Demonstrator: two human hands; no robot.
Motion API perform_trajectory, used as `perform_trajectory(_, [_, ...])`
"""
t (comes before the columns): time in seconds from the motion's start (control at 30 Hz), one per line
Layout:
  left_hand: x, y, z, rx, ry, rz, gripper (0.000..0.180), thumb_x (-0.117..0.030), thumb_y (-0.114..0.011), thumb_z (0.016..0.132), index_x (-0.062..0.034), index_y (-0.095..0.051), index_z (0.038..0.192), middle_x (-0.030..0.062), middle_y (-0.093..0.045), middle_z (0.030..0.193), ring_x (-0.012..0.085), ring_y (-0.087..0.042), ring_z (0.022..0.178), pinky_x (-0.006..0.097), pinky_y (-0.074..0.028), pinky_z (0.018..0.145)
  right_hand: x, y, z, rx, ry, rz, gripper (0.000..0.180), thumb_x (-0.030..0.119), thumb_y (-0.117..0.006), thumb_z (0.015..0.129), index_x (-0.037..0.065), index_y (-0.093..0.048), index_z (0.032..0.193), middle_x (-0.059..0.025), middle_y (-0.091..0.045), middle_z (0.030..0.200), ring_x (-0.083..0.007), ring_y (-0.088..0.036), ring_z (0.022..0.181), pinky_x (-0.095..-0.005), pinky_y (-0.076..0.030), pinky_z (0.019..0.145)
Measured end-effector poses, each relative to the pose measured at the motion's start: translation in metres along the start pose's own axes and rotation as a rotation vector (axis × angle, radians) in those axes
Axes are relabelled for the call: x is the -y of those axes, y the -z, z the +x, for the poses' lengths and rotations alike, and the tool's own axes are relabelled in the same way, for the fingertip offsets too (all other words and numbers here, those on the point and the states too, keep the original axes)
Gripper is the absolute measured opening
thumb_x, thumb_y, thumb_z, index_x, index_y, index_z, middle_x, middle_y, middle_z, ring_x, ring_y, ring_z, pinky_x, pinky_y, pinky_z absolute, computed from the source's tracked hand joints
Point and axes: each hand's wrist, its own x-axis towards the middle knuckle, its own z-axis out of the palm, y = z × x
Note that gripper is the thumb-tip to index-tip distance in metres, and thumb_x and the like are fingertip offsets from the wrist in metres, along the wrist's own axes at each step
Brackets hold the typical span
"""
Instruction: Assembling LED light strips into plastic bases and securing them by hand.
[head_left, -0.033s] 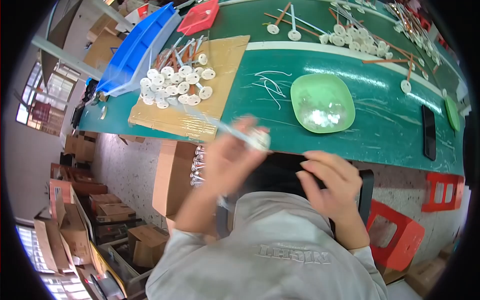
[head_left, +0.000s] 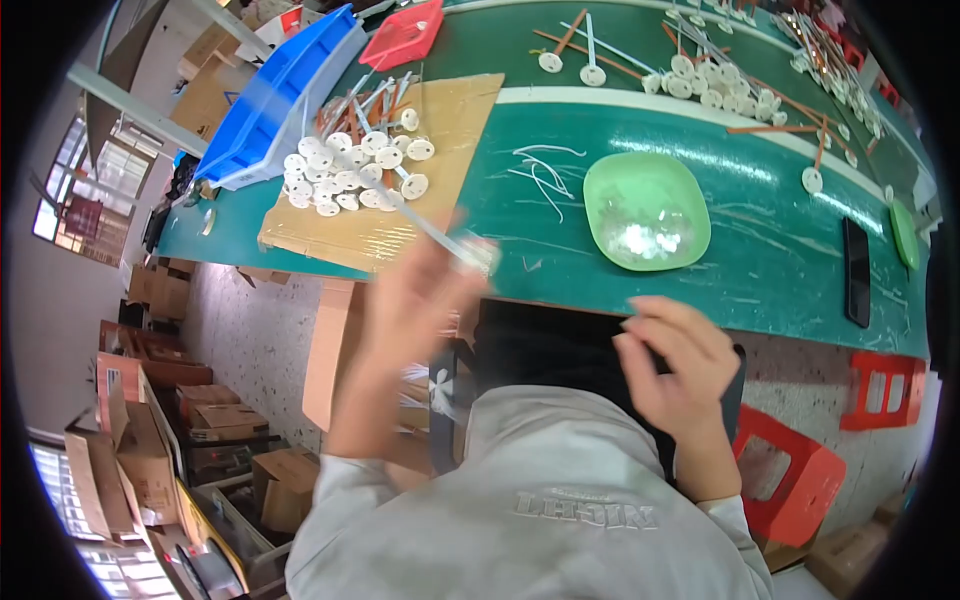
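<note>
One rod (head_left: pixel 425 225) juts free because the left hand (head_left: pixel 420 298) seemingly pinches its disc (head_left: pixel 480 257); the right hand (head_left: pixel 682 365) loosely curls its fingers, empty.

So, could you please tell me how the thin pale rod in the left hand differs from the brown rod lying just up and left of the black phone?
The pale rod has a whitish-grey shaft; the brown rod is reddish-brown. The pale rod is held in the left hand and blurred, while the brown rod lies sharp on the table. Both have a white end piece.
</note>
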Motion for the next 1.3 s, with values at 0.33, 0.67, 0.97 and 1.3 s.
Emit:
perform_trajectory(0.33, [-0.042, 0.276, 0.173, -0.314, -0.223, 1.585, 0.04, -0.031, -0.054, 0.088, 0.0072, -0.066, 0.082, 0.0311, -0.062, 0.077, 0.0453, -0.064, 0.077, 0.05, -0.05, 0.071, -0.018, 0.027, -0.004, -0.255, -0.3, -0.106, 0.004, -0.005, -0.066, 0.081, -0.003, -0.065, 0.084, -0.0126, -0.069, 0.087, -0.0155, -0.063, 0.073, -0.0246, -0.049, 0.064])
perform_trajectory(0.67, [-0.026, 0.244, 0.194, -0.428, -0.145, 1.669, 0.045, -0.042, -0.053, 0.092, 0.0, -0.069, 0.092, 0.0274, -0.066, 0.083, 0.0453, -0.065, 0.084, 0.054, -0.052, 0.077, -0.039, 0.053, -0.005, -0.219, -0.388, -0.257, 0.003, -0.003, -0.068, 0.081, -0.003, -0.065, 0.083, -0.0089, -0.069, 0.084, -0.014, -0.063, 0.073, -0.0241, -0.048, 0.062])
perform_trajectory(0.97, [0.003, 0.215, 0.188, -0.547, -0.32, 1.415, 0.042, -0.037, -0.045, 0.099, -0.0023, -0.061, 0.118, 0.0283, -0.063, 0.109, 0.0453, -0.058, 0.104, 0.05, -0.047, 0.087, -0.064, 0.052, 0.043, -0.113, -0.068, -0.243, 0.006, -0.009, -0.066, 0.077, -0.003, -0.063, 0.078, -0.0114, -0.067, 0.076, -0.0178, -0.063, 0.066, -0.0256, -0.048, 0.061])
perform_trajectory(1.3, [0.097, 0.101, 0.089, -0.707, -0.952, 0.421, 0.039, -0.025, -0.043, 0.098, 0.0073, -0.058, 0.112, 0.0209, -0.065, 0.106, 0.0333, -0.061, 0.101, 0.044, -0.046, 0.093, -0.168, -0.056, 0.198, 0.367, 0.108, -0.322, 0.013, 0.011, -0.073, 0.074, 0.006, -0.067, 0.084, -0.0074, -0.069, 0.088, -0.0248, -0.063, 0.077, -0.0335, -0.051, 0.068])
